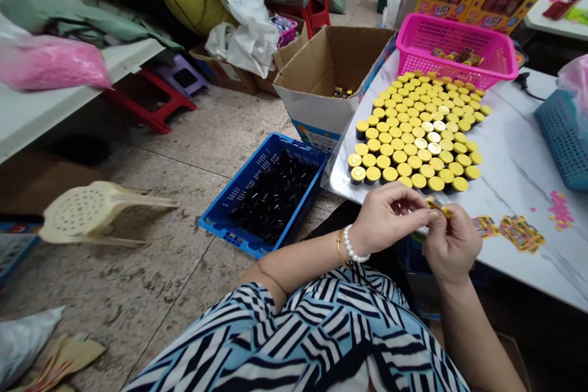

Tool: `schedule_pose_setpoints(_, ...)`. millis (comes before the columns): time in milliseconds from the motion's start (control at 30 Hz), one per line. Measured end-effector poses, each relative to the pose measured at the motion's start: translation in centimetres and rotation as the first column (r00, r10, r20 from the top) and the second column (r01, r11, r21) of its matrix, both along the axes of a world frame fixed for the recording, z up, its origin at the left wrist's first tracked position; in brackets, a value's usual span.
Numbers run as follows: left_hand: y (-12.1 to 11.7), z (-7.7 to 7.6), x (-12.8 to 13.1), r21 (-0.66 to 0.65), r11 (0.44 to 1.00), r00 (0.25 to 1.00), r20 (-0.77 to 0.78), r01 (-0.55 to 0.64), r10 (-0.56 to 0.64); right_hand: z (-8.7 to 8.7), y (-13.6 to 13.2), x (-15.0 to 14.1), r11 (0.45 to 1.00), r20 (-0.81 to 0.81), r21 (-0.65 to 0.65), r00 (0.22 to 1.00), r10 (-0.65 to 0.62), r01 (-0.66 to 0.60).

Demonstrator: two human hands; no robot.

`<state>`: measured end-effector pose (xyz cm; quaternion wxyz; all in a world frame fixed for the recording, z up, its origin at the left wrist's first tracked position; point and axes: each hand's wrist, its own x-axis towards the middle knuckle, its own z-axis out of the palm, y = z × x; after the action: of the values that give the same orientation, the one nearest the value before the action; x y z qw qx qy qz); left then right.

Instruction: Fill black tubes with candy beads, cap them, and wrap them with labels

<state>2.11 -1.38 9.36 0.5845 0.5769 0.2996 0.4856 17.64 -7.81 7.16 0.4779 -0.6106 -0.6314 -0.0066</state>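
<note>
At the near edge of the table, my left hand point(390, 217) and my right hand point(452, 245) meet, fingers pinched together. Between their fingertips is a small yellow printed piece point(438, 206), mostly covered by the fingers. Just beyond the hands stand many small black tubs with yellow lids point(404, 141), packed close in rows. To the right of my right hand lies a loose pile of colourful printed cards point(521, 233). Small pink pieces point(560, 211) are scattered farther right.
A pink basket point(459, 76) with a few small items stands at the table's back; a teal basket point(560, 135) is at right. On the floor left of the white table point(546, 263) are a blue crate point(220, 208) of black parts, an open carton point(303, 98) and a cream stool point(78, 214).
</note>
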Motion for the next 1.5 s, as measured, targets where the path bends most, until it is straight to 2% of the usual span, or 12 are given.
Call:
schedule_pose_setpoints(233,-0.3,-1.4,-2.2,-0.393,0.898,0.980,0.069,0.198,-0.186,-0.7,-1.0,-1.3,0.992,0.093,-0.019,0.987,0.127,-0.126)
schedule_pose_setpoints(433,0.0,-1.8,-3.6,-0.511,0.813,0.960,0.153,0.280,-0.234,-1.0,-0.3,-0.8,0.981,-0.062,-0.093,0.984,0.164,-0.170)
schedule_pose_setpoints(533,0.5,-2.4,-4.3,-0.554,0.794,0.968,0.130,0.250,-0.215,-1.3,1.9,0.1,1.000,0.177,0.031,0.984,-0.008,0.003)
schedule_pose_setpoints(667,1.1,-3.0,-5.2,-0.674,0.697,0.968,0.210,0.244,-0.136,-1.8,4.4,0.5,0.989,0.597,0.109,0.789,-0.146,0.100)
schedule_pose_setpoints(767,1.4,-3.1,-5.7,-0.724,0.627,0.945,0.321,0.288,-0.064,-1.8,4.7,0.0,0.990,0.670,0.108,0.729,-0.139,0.089)
schedule_pose_setpoints(900,1.8,-3.3,-5.9,-0.725,0.569,0.901,0.428,0.388,-0.069,-1.9,3.9,-0.7,0.998,0.640,0.055,0.767,-0.051,0.020)
schedule_pose_setpoints(1033,2.3,-3.2,-5.4,-0.731,0.549,0.886,0.463,0.406,-0.038,-1.8,2.8,-0.4,0.999,0.458,-0.011,0.888,0.044,-0.044)
schedule_pose_setpoints(1133,2.4,-3.2,-4.9,-0.739,0.544,0.884,0.467,0.398,-0.013,-1.0,1.6,0.6,0.997,-0.042,-0.068,0.999,0.022,-0.025)
schedule_pose_setpoints(1233,2.4,-3.1,-4.2,-0.741,0.540,0.882,0.470,0.400,-0.008,0.1,0.8,1.2,0.979,-0.630,-0.108,0.774,0.067,-0.173)
schedule_pose_setpoints(1300,2.3,-3.0,-3.7,-0.738,0.537,0.881,0.472,0.407,-0.019,0.6,0.8,1.1,0.955,-0.781,-0.092,0.615,0.108,-0.284)
schedule_pose_setpoints(1400,2.0,-2.7,-3.3,-0.730,0.539,0.877,0.480,0.421,-0.035,1.1,1.0,0.6,0.920,-0.810,-0.132,0.575,0.115,-0.369)
schedule_pose_setpoints(1500,1.8,-2.3,-3.1,-0.718,0.536,0.870,0.489,0.444,-0.066,1.6,0.9,-0.1,0.913,-0.784,-0.194,0.616,0.074,-0.358)
